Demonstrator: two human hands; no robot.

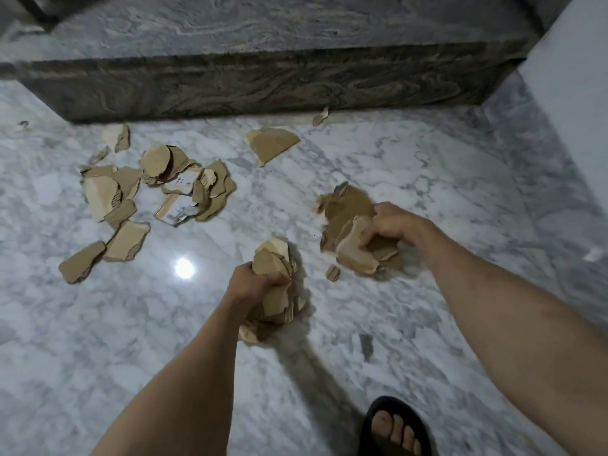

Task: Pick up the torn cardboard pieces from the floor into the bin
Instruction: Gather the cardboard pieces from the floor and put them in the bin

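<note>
Two bunches of torn cardboard are gripped: left hand (247, 282) curled round one (274, 284), right hand (391, 225) round another (353, 232). Scattered pieces (144, 195) lie left of the left hand; their label print is unreadable.

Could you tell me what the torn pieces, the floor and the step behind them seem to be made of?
torn pieces: corrugated cardboard, matte brown; fluted edges show at the tears. floor: likely polished marble, white with grey veins, mirroring a lamp. step: seemingly darker swirled stone, duller finish.
</note>
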